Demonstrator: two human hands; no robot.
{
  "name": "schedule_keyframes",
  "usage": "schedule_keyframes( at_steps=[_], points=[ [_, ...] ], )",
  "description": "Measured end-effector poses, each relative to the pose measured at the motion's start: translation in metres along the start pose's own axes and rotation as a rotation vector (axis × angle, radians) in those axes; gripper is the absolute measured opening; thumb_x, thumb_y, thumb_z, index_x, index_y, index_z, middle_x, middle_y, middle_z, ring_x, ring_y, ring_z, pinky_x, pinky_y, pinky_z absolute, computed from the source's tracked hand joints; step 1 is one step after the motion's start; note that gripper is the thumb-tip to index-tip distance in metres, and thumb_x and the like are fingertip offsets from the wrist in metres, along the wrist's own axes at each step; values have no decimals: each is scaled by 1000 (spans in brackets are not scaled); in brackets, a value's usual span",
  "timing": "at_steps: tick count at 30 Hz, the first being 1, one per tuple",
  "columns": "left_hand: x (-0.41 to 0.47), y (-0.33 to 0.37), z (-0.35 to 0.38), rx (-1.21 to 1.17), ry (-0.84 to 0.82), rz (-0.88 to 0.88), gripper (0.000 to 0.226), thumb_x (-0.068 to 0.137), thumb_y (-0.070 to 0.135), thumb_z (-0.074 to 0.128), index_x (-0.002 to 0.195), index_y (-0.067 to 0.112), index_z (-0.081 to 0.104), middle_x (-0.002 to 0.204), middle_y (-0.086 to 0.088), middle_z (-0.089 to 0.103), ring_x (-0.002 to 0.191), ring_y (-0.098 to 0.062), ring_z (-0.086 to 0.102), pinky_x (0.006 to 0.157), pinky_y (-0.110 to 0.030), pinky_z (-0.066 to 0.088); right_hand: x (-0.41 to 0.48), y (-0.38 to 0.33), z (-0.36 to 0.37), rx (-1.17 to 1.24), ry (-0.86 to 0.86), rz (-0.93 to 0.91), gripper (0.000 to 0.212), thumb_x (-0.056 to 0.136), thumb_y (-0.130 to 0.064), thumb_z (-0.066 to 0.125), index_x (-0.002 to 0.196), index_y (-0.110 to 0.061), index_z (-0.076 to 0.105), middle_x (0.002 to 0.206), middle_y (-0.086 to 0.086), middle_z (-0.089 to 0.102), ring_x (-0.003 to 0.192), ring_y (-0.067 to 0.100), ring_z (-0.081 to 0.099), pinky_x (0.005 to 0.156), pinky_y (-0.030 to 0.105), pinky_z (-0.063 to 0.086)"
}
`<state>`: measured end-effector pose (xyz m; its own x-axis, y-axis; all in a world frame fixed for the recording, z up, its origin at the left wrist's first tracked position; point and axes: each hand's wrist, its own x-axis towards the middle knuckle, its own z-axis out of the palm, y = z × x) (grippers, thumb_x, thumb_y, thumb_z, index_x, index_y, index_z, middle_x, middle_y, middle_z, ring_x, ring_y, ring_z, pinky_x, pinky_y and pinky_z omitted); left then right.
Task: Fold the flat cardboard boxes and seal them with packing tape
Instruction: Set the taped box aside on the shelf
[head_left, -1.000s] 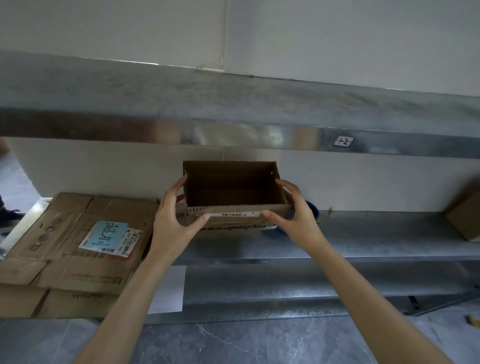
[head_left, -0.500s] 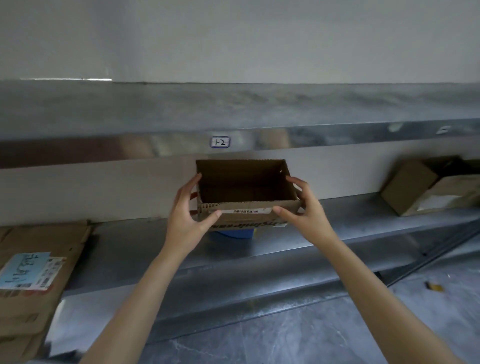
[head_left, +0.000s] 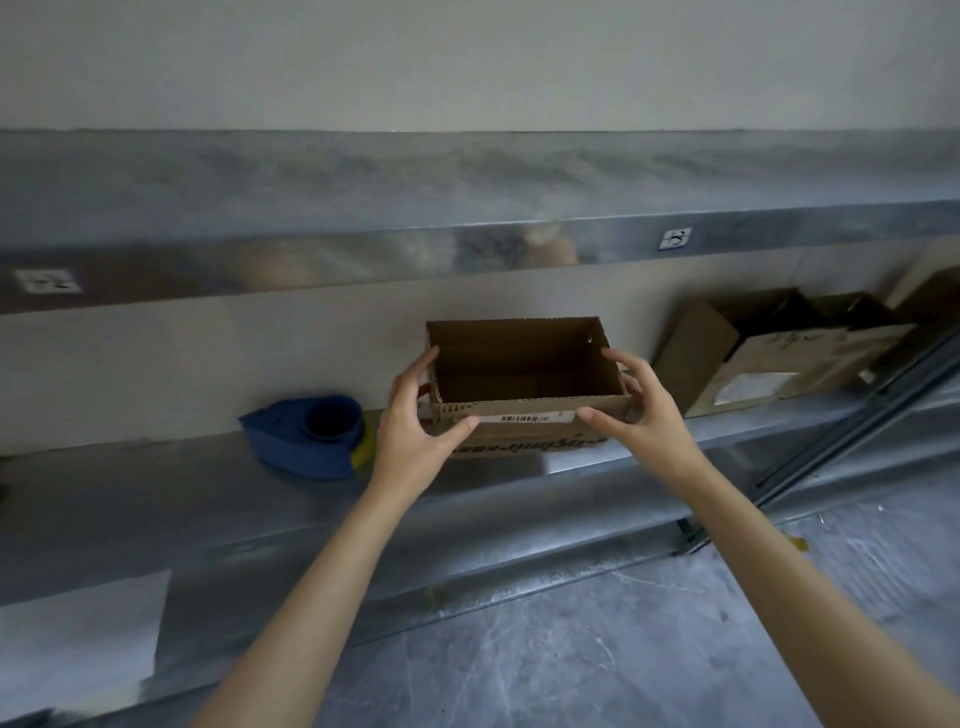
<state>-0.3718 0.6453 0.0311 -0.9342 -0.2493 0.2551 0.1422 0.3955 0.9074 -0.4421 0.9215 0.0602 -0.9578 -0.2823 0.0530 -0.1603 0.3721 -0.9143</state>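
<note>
A small brown cardboard box (head_left: 524, 364), open at the top and empty inside, is held up in front of the metal shelf (head_left: 156, 483). A white barcode label runs along its near rim. My left hand (head_left: 415, 426) grips its left end, thumb on the near wall and fingers round the side. My right hand (head_left: 636, 410) grips the right end the same way. A blue tape dispenser (head_left: 311, 436) lies on the shelf to the left of the box.
Open cardboard boxes (head_left: 769, 348) lie tipped on the shelf at the right. An upper metal shelf (head_left: 467, 208) runs overhead with small tags on its edge. A white sheet (head_left: 78, 634) lies at the lower left. Grey stone floor lies below.
I have carried the box rightward along the shelf. The flat cardboard at the left has left the view, and the blue dispenser and the boxes at the right now show more fully.
</note>
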Motion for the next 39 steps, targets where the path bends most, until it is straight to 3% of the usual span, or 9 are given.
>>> schedule_keyframes(
  at_steps=[3, 5, 13, 19, 24, 27, 30, 33, 39],
  points=[
    [11, 5, 33, -11, -22, -8, 84, 79, 32, 83, 145, 45, 33, 152, 14, 39, 138, -9, 39, 113, -38, 40, 7, 17, -32, -18, 13, 20, 76, 69, -49, 79, 135, -47, 42, 148, 1, 45, 140, 27, 41, 105, 57, 45],
    [20, 6, 53, -10, -40, -9, 83, 79, 32, 84, 144, 44, 34, 151, 14, 39, 137, -11, 41, 112, -41, 42, 13, 28, -49, -17, 25, 41, 76, 69, -47, 79, 135, -45, 41, 149, 2, 45, 139, 28, 41, 105, 57, 45],
    [57, -9, 118, -44, -117, -58, 82, 79, 26, 84, 142, 44, 36, 149, 16, 38, 133, -2, 40, 107, -19, 39, 43, 76, -88, -6, 30, 130, 79, 66, -51, 81, 134, -44, 40, 145, -1, 46, 138, 26, 43, 106, 55, 45],
    [74, -23, 154, -87, -116, -137, 85, 75, 24, 87, 145, 36, 41, 142, 23, 41, 129, 2, 44, 110, -31, 43, 66, 103, -103, -74, 38, 170, 84, 64, -51, 83, 134, -44, 38, 140, -5, 49, 132, 18, 48, 109, 48, 44],
    [72, -31, 170, -77, -60, -182, 85, 74, 26, 88, 144, 35, 42, 143, 21, 44, 125, 9, 45, 109, -31, 44, 78, 114, -108, -120, 48, 190, 80, 65, -46, 83, 132, -47, 39, 134, -5, 53, 127, 16, 51, 105, 35, 46],
    [70, -32, 177, -66, -20, -194, 84, 72, 23, 89, 143, 35, 44, 143, 18, 45, 124, 14, 43, 110, -31, 43, 85, 119, -112, -166, 37, 173, 76, 71, -38, 85, 133, -41, 42, 132, -4, 55, 127, 17, 51, 101, 31, 46],
    [65, -36, 185, -77, 18, -221, 85, 71, 21, 89, 141, 38, 45, 143, 18, 45, 130, -2, 47, 107, -44, 47, 89, 118, -118, -217, 33, 128, 73, 74, -36, 84, 136, -33, 45, 132, -4, 56, 126, 18, 52, 101, 36, 48],
    [61, -36, 193, -63, 49, -199, 85, 71, 24, 88, 140, 45, 43, 143, 24, 44, 133, -7, 45, 99, -54, 52, 91, 111, -125, -242, 17, 59, 69, 78, -35, 82, 138, -29, 46, 135, -5, 55, 129, 16, 50, 104, 40, 47],
    [58, -27, 211, -12, 65, -193, 85, 73, 19, 88, 138, 48, 42, 142, 25, 46, 132, -3, 45, 102, -52, 50, 87, 101, -142, -402, -73, -86, 59, 89, -33, 72, 140, -27, 45, 145, -4, 45, 133, 11, 42, 110, 30, 38]
  ],
)
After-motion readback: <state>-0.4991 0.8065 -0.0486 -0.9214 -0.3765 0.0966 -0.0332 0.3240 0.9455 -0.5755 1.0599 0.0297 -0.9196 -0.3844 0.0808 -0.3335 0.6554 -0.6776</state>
